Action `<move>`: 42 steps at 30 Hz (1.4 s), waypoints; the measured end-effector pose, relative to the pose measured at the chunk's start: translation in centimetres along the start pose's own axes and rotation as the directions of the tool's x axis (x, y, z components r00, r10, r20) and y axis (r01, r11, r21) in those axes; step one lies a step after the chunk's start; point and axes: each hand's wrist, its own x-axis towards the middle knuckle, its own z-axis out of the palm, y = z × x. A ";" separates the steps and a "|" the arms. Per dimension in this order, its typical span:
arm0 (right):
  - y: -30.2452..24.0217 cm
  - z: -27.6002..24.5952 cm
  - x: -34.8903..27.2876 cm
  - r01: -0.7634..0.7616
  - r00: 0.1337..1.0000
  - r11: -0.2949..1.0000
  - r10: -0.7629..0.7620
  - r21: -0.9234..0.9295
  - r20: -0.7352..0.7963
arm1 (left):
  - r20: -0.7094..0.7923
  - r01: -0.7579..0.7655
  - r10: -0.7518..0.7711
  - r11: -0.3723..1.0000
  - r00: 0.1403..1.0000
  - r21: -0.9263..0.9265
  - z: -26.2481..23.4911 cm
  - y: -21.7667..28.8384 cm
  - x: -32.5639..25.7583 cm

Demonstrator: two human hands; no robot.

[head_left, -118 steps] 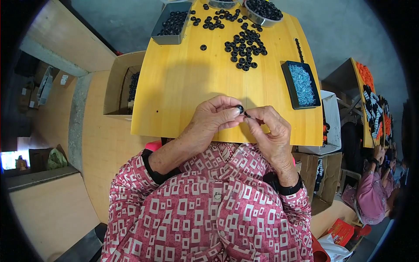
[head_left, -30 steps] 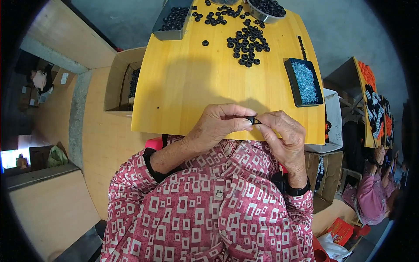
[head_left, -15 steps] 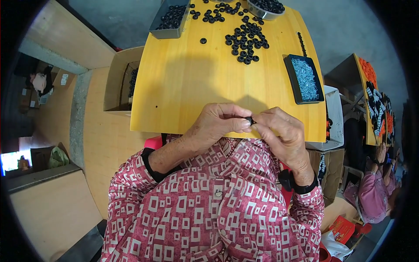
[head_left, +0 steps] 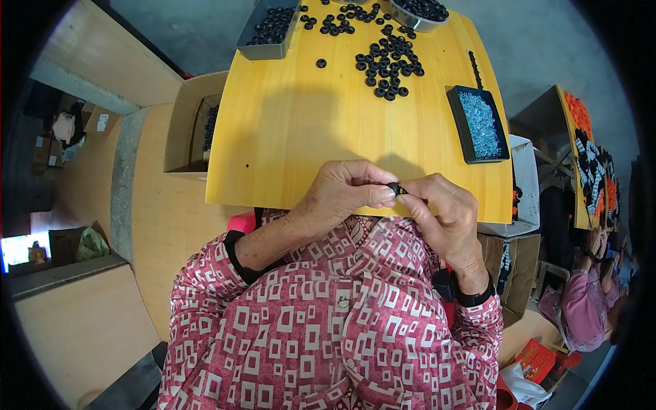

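Close to the table's near edge, my left hand (head_left: 347, 187) pinches a small black round part (head_left: 395, 188) between thumb and fingertips. My right hand (head_left: 441, 208) meets it from the other side, thumb and index finger closed at the part's right edge. Whether the right fingertips also hold a tiny separate piece is too small to tell. Farther up the yellow table (head_left: 273, 150) lies a loose group of black ring-shaped parts (head_left: 389, 65), similar in colour and size to the held one.
A black tray of small clear bluish pieces (head_left: 478, 123) sits at the table's right, below a thin black strip (head_left: 475, 70). At the far side stand a grey bin (head_left: 263, 49) and a clear tub (head_left: 420, 22) of black parts. A cardboard box (head_left: 183, 130) adjoins the left edge. Another person (head_left: 584, 307) sits at right.
The right fingertips have shifted slightly right, so more of the black part shows between my hands. The left hand keeps its pinch. The whole view has shifted a little.
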 end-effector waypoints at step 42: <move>1.5 1.0 -0.5 -0.083 0.997 0.978 0.080 0.193 0.023 | 0.058 0.082 -0.077 0.993 0.995 -0.083 -1.0 -1.1 0.7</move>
